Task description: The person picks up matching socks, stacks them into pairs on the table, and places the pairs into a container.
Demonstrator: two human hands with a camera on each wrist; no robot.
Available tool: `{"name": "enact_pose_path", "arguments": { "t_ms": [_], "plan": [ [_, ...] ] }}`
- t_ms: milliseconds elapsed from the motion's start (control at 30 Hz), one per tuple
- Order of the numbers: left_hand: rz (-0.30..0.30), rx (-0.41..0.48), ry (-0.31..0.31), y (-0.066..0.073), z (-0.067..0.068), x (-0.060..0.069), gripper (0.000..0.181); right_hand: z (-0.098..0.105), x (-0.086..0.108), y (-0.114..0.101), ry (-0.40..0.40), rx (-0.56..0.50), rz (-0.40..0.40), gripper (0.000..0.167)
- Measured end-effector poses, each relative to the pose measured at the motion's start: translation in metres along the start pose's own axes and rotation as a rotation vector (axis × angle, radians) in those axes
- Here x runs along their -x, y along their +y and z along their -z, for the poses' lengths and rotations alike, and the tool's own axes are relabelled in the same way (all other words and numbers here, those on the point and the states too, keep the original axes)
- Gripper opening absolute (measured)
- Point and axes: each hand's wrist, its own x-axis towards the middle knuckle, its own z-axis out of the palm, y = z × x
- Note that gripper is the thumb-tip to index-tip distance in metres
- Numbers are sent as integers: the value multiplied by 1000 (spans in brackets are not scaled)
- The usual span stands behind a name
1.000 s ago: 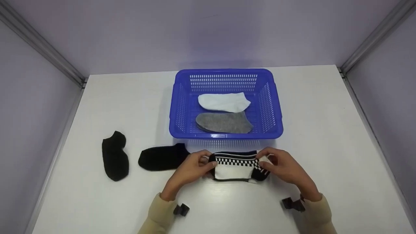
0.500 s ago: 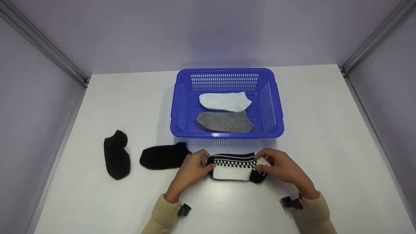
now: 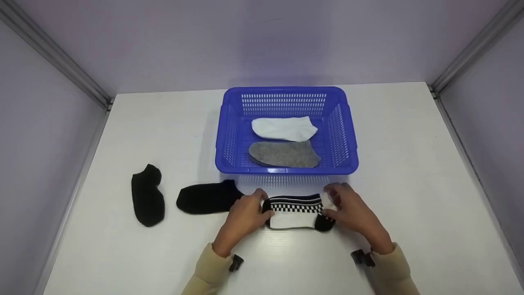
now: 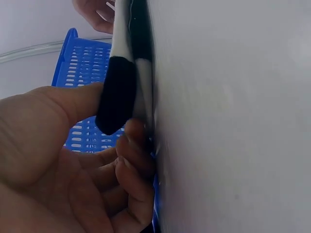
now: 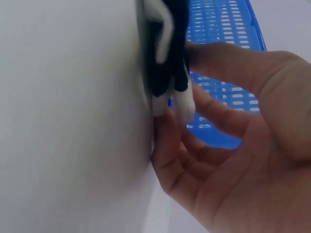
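Patterned sock lies on the white desk, in front of the basket and lengthwise across the person's front. Far edge dark with thin white lines, checkered band along the middle, near half white; black at the left end, a black heel patch near right, white cuff at far right. More than one layer of cloth shows in both wrist views; I cannot tell whether it is one sock or two.

Left hand: at the black end. Thumb on the upper face, forefinger underneath; fingers clamped on the cloth, the others curled loosely below. Right hand: at the heel and cuff end, thumb on top, fingers bent around the edge, clamped on the cloth.

Blue basket: rectangular, slotted walls, beyond the hands. Inside lie a white sock toward the back and a grey sock in front of it, side by side, ankle openings to the right.

Two more socks rest on the desk at the left. The flat black sock has its right end just beside the left hand; contact cannot be told from where I stand. The bent black sock lies farther left, turned roughly crosswise to it, apart.

Beige sleeves cover both forearms; a small dark piece sits at each cuff. Pale panels enclose the desk behind and at both sides.
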Motion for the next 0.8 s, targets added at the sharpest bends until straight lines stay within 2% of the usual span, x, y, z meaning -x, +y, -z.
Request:
{"name": "enact_pose_path", "arguments": {
  "t_ms": [100, 267, 433, 533, 600, 700, 800],
  "plan": [
    [-24, -19, 5, 2, -2, 1, 29, -3, 0, -2, -1, 22, -8, 48],
    [-67, 7, -21, 2, -4, 2, 21, -5, 2, -3, -21, -9, -23, 36],
    [-96, 144, -46, -1, 1, 1, 23, -1, 4, -3, -45, -140, -23, 40],
    [-85, 241, -66, -4, 5, 0, 23, 2, 4, -2, -49, -198, -11, 45],
    [-72, 269, -77, -5, 6, 0, 29, 5, 4, 0, -59, -196, -9, 44],
    [-50, 240, -72, -6, 7, 0, 30, 8, 3, 1, -64, -187, -50, 38],
    [-33, 190, -60, -7, 4, 0, 19, 8, 3, 1, -67, -166, -87, 35]
  ]
}}
